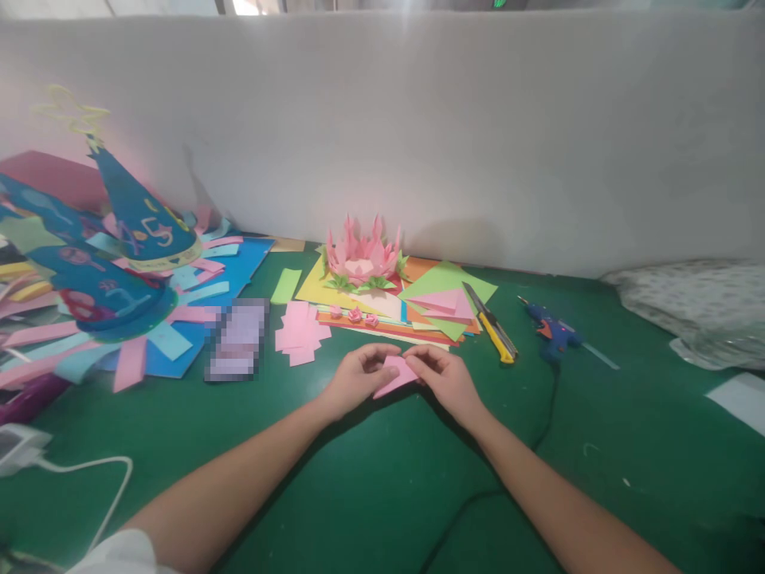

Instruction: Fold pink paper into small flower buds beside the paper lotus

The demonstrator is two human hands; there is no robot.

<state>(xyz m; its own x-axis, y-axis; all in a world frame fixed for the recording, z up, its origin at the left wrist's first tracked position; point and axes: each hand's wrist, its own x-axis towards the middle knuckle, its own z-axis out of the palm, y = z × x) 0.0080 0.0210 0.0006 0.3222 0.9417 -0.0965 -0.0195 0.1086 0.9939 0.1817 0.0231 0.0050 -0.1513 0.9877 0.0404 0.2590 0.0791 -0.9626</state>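
A small piece of pink paper [395, 379] is pinched between my two hands, just above the green table [382, 494]. My left hand [357, 378] grips its left side, with the thumb lying on top. The thumb and fingers of my right hand [443, 376] close on its upper right corner. Left of my hands lies a loose stack of pink paper pieces [299, 331]. Just beyond my fingers, several small pink paper roses [355, 315] rest on coloured paper sheets. Behind them stands a pink paper lotus [363, 253] with green leaves.
A yellow utility knife [495, 331] and a blue glue gun [557, 330] with a trailing cord lie to the right. On the left are a blurred phone [237, 340], decorated blue cone hats [140, 211] and a white cable [128, 470]. A pale wall [538, 143] closes off the back.
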